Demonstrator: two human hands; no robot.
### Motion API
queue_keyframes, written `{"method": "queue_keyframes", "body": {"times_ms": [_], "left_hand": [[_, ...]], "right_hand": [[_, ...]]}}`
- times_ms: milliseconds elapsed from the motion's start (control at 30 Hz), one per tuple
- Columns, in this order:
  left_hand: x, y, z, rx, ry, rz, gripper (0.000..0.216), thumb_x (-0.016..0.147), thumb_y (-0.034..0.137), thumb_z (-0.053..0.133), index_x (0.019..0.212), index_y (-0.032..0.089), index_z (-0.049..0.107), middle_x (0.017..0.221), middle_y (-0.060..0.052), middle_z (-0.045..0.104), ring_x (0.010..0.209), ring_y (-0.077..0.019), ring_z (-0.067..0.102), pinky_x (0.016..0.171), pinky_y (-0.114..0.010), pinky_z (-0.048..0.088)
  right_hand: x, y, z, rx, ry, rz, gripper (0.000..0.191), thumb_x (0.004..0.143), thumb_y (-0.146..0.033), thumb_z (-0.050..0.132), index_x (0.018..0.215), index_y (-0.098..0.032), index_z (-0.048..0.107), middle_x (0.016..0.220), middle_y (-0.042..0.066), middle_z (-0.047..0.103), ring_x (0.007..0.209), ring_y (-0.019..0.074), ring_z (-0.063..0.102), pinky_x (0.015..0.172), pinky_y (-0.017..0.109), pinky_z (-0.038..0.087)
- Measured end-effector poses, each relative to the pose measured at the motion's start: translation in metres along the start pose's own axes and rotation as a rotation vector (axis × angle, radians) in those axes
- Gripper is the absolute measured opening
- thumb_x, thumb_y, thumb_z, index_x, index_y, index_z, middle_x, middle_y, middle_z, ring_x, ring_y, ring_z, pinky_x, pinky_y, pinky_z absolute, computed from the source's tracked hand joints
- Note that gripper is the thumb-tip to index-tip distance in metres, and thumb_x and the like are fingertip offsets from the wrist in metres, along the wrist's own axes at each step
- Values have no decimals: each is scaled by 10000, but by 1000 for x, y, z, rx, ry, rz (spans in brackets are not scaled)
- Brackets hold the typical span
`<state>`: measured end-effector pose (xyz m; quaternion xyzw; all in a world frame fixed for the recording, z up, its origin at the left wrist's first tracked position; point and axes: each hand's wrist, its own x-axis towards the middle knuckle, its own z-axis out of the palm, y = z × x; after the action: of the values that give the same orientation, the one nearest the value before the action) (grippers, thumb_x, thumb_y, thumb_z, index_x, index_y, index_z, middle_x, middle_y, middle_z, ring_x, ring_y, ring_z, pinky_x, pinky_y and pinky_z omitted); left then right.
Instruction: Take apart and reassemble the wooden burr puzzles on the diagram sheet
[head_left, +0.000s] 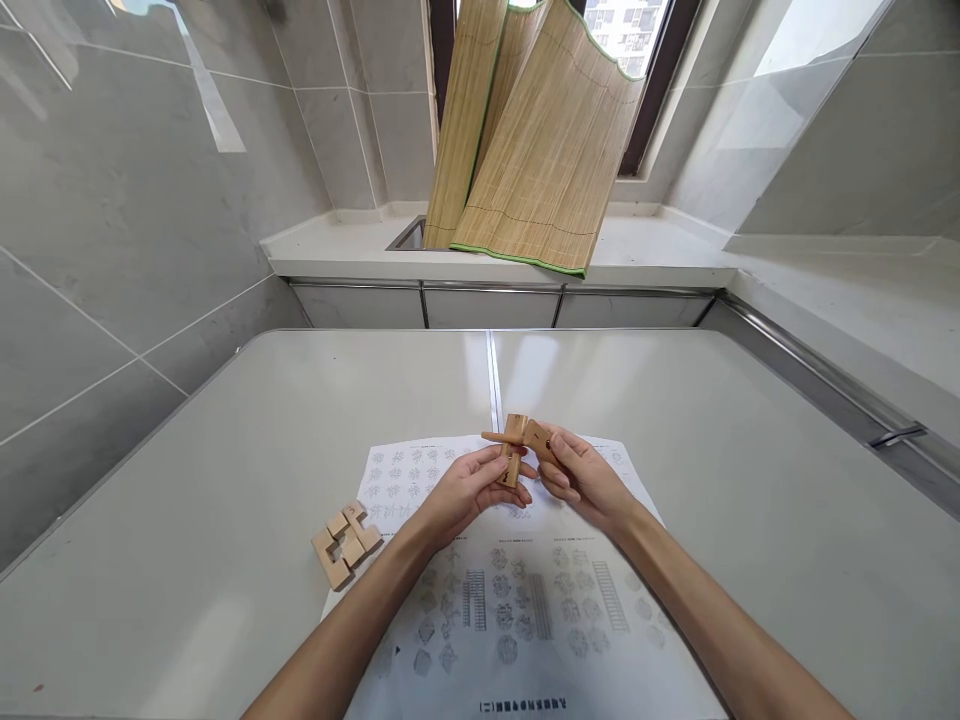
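Small wooden puzzle pieces (515,430), fitted across one another, are held up above a printed sheet. My left hand (480,485) is closed on the upright piece, thumb in front and fingers behind. In my right hand (577,472) is a wooden puzzle piece (540,440) with a dark mark, pinched between thumb and fingers; it meets the others at their right side. How the pieces interlock at the joint cannot be made out. To the left lies a flat group of notched wooden blocks (339,560), partly over the sheet's edge.
Beneath my hands a large paper sheet (525,680) with printed diagrams covers part of the white table (187,560). Beyond the table are a white ledge (645,245) and a hanging bamboo mat (540,150) by the window. Grey tiled walls and a metal rail (825,375) flank it.
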<state>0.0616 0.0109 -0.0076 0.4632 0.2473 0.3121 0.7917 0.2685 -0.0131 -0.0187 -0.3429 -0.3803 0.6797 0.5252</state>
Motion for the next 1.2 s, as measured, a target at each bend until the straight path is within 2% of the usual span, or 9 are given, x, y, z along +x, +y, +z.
{"method": "queue_keyframes", "body": {"times_ms": [100, 300, 467, 733, 900, 967, 1067, 1200], "left_hand": [[-1, 2, 1, 1, 0, -8, 323, 988, 388, 688, 1167, 121, 723, 1212, -181, 716, 820, -185, 708, 821, -353, 557], [-2, 3, 3, 2, 8, -2, 334, 967, 401, 718, 1170, 136, 723, 1175, -161, 712, 820, -186, 696, 824, -362, 548], [-1, 0, -1, -80, -12, 0, 310, 983, 403, 701, 1129, 131, 736, 1089, -127, 698, 791, -161, 668, 810, -341, 534], [0, 3, -4, -246, 20, -8, 293, 962, 334, 738, 1162, 120, 721, 1001, -84, 672, 725, -119, 623, 737, -277, 494], [1, 1, -5, -177, -9, -13, 289, 962, 373, 729, 1111, 129, 684, 931, -54, 642, 653, -110, 626, 657, -259, 506], [1, 0, -4, -117, -25, -30, 313, 979, 417, 697, 1136, 151, 648, 900, -32, 625, 574, -87, 592, 562, -231, 475], [0, 0, -2, -39, -31, -68, 364, 988, 491, 657, 1186, 192, 589, 854, 10, 578, 468, -50, 468, 416, -182, 352], [-3, 4, 1, 30, -25, -105, 375, 990, 525, 631, 1176, 210, 552, 820, 35, 510, 461, -39, 339, 382, -156, 242]], "right_hand": [[0, 1, -1, -55, 43, -33, 523, 849, -634, 787, 1149, -211, 720, 523, -80, 471, 402, 60, 287, 386, 210, 227], [0, 3, -1, -164, 80, -110, 476, 896, -604, 751, 1168, -214, 729, 491, -85, 467, 405, 78, 326, 446, 235, 288], [-1, 1, 2, -106, 47, -77, 472, 923, -593, 731, 1223, -231, 699, 533, -89, 426, 461, 83, 312, 474, 224, 295], [-4, -12, 8, 33, -56, 8, 430, 912, -462, 771, 1269, -249, 663, 764, -20, 601, 495, 79, 404, 479, 243, 323], [-4, -9, 9, 1, -73, 5, 419, 918, -460, 766, 1257, -251, 638, 794, -16, 631, 498, 86, 450, 489, 252, 329], [-2, -6, 8, -60, -85, -30, 388, 932, -484, 749, 1215, -250, 624, 777, -22, 635, 500, 91, 474, 497, 252, 336], [0, -1, 8, -164, -80, -70, 357, 937, -535, 727, 1094, -244, 592, 736, -36, 637, 485, 96, 481, 488, 248, 340], [1, 3, 8, -229, -52, -83, 377, 940, -568, 708, 1048, -236, 566, 686, -61, 618, 449, 83, 460, 469, 237, 318]]}}
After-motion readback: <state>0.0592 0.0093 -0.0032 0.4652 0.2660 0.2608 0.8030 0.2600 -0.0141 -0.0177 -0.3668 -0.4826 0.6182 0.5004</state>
